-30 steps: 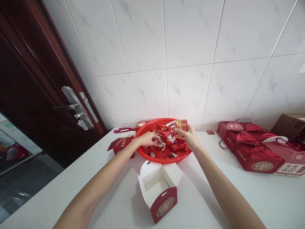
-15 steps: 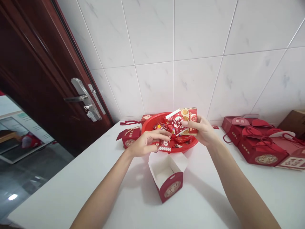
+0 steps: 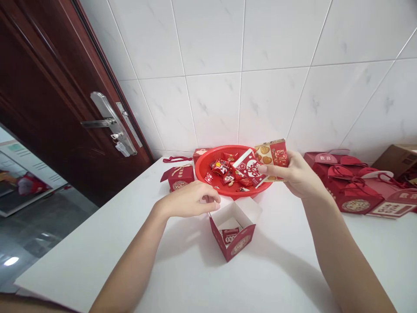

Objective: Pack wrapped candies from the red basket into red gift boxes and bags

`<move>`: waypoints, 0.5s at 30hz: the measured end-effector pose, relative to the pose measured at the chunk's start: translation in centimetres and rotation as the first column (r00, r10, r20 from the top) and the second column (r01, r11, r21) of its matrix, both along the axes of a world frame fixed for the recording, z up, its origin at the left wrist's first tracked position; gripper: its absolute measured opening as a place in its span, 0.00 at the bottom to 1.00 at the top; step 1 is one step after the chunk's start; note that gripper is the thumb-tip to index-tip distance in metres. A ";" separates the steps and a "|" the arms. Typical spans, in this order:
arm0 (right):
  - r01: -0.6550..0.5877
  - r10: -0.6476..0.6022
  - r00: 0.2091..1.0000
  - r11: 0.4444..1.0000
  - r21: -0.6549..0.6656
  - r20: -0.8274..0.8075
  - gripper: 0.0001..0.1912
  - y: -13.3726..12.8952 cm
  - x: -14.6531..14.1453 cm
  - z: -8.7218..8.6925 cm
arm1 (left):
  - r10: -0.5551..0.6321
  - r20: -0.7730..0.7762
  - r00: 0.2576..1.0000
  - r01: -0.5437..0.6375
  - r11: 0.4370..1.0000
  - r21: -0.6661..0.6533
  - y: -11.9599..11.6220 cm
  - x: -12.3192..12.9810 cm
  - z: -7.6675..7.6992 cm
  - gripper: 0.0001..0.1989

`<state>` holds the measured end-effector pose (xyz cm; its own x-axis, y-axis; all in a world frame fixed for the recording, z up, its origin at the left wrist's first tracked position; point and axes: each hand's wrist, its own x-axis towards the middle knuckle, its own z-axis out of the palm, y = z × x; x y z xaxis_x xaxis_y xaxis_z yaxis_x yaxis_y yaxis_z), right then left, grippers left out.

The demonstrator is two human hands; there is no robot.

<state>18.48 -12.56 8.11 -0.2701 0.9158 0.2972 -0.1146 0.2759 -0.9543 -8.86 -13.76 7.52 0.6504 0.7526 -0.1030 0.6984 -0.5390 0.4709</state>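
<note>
An open red box (image 3: 241, 244) with white inside stands on the white table, a small red packet (image 3: 230, 235) lying in it. My left hand (image 3: 192, 199) is at the box's left rear flap, its fingers curled and thumb near the fingertips; whether they pinch the flap is too small to tell. My right hand (image 3: 293, 171) holds snack packets (image 3: 272, 157), a red one and a gold-and-red one, over the right side of a red basket (image 3: 201, 167). Several wrapped sweets (image 3: 222, 167) lie in the basket.
Closed red boxes (image 3: 353, 191) stand together at the right, a brown carton (image 3: 395, 163) behind them. Another red box (image 3: 181, 174) sits left of the basket. A tiled wall (image 3: 213, 111) rises behind the table (image 3: 182, 269); a dark door (image 3: 55, 82) is at the left.
A small red packet now lies in the open box, which held none before. My left hand has come back from over the basket to the box. My right hand has moved slightly right with its packets.
</note>
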 end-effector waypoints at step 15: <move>-0.459 0.262 0.599 0.887 0.056 0.756 0.05 -1.9 -1.4 0.4 | -0.139 0.034 0.990 0.143 0.971 -0.193 -0.3 1.5 -1.6 0.10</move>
